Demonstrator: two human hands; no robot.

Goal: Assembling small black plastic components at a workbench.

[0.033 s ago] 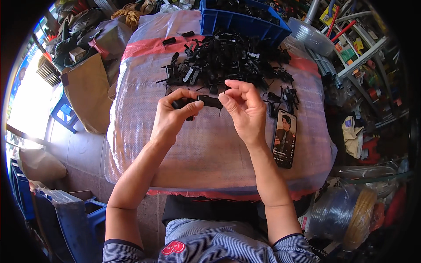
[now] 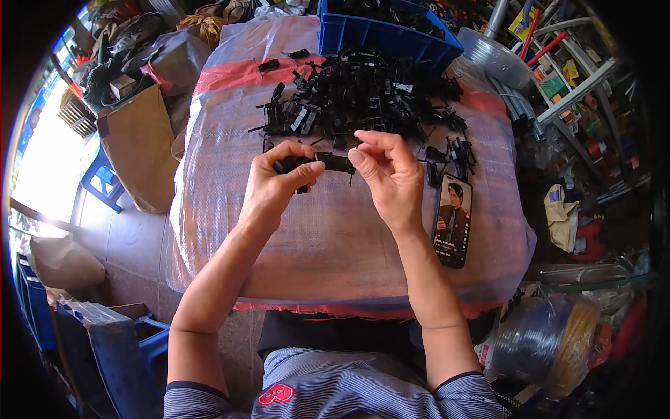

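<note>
My left hand (image 2: 273,180) is closed around a black plastic part (image 2: 333,162), its thumb pressed on the near side. The part points to the right, and a thin prong hangs from its right end. Close by that end, my right hand (image 2: 392,176) is pinched, with thumb and index fingertips nearly together. Something small and dark shows between those fingertips, too small to name. Beyond both hands lies a heap of similar black plastic parts (image 2: 363,94). A few loose ones (image 2: 457,155) lie to the right of my right hand.
A phone (image 2: 452,222) with a lit screen lies right of my right forearm. At the far edge stands a blue crate (image 2: 391,35) of black parts. Everything rests on a plastic-wrapped woven bale (image 2: 321,258). Clear tubing coils (image 2: 534,342) and metal racks (image 2: 583,91) crowd the right side.
My right index fingertip has shifted slightly left. My left hand and the part in it look nearly still.
</note>
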